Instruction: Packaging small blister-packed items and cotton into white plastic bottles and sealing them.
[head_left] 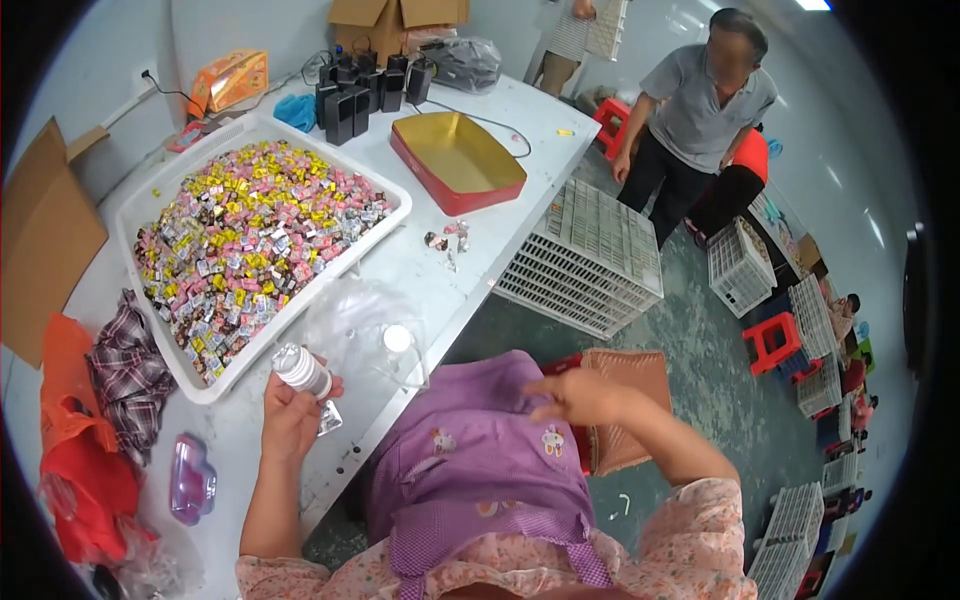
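Note:
My left hand is closed around a short white and silver cylinder with a ribbed side, held upright but tilted above the table edge; its exact kind I cannot make out. Beneath that hand lies a small shiny silver piece. Over my lap, my right hand is raised with its fingers apart and nothing visible in them. Close to the left hand is a large white tray heaped with small wrapped candies in yellow, pink, silver and brown. Clear plastic with a white disc lies beside it.
A red tin tray with a gold inside and several black boxy devices stand farther back. White crates are stacked right of the table. A person stands beyond them. Cloths lie at left.

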